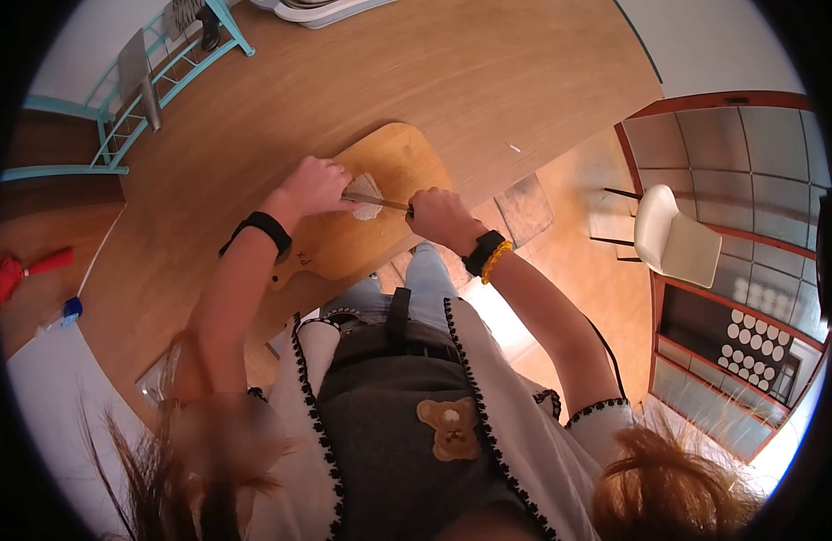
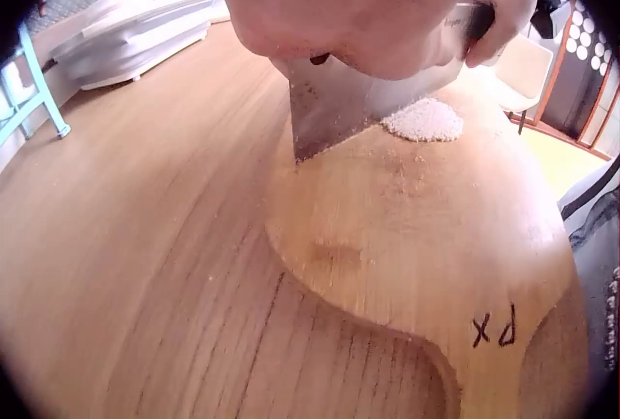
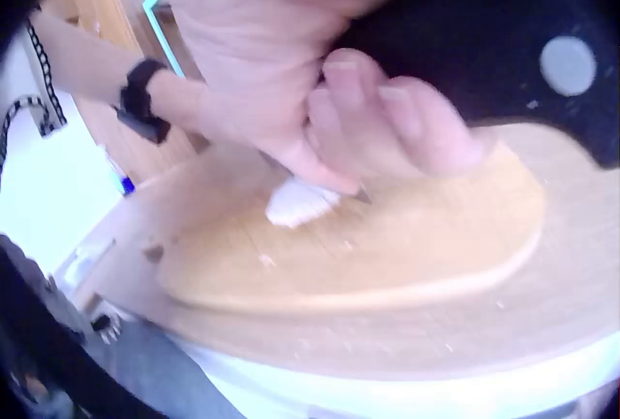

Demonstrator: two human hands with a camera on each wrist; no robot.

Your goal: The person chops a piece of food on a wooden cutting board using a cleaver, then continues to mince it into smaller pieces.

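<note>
My right hand (image 1: 441, 218) grips the black handle (image 3: 484, 46) of a cleaver, its fingers curled round it. The broad cleaver blade (image 2: 334, 104) spans a wooden cutting board (image 1: 398, 149), with its edge down near the wood. At the far end of the blade, my left hand (image 1: 315, 187) holds the top of it, thumb on the near side in the head view. A pale, finely chopped mound (image 2: 426, 121) lies on the board beside the blade, which crosses over it in the head view. Dark "PX" letters (image 2: 494, 327) mark the board near its handle.
A turquoise rack (image 1: 168, 81) holding another broad blade stands at the back left of the wooden table (image 1: 524, 54). White trays (image 2: 145, 31) are stacked at the far side. A red-handled object (image 1: 37, 266) lies at far left. Beyond the table's right edge stands a cream chair (image 1: 673, 234).
</note>
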